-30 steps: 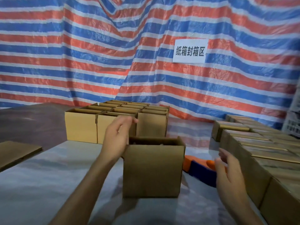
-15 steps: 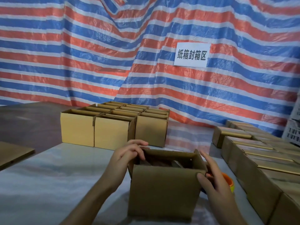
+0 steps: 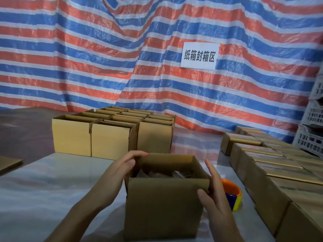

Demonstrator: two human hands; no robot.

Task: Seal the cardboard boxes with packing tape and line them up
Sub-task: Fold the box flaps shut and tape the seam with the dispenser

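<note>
An open brown cardboard box [image 3: 162, 208] stands on the grey table right in front of me, its top flaps up and something dark inside. My left hand [image 3: 120, 170] grips the box's far left corner, fingers curled over the rim. My right hand [image 3: 214, 191] presses flat against the box's right side, thumb on the front face. An orange, blue and yellow tape dispenser [image 3: 232, 194] lies on the table just right of the box, partly hidden by my right hand.
A block of several open boxes [image 3: 111, 137] stands at the back left. Rows of closed boxes [image 3: 272, 165] run along the right side. A flat cardboard sheet [image 3: 8, 163] lies at far left. White crates [image 3: 312, 137] stack at far right. A striped tarp hangs behind.
The box has come closer to me from the middle of the table. Both hands have closed in on it, the left onto its far corner, the right onto its right side.
</note>
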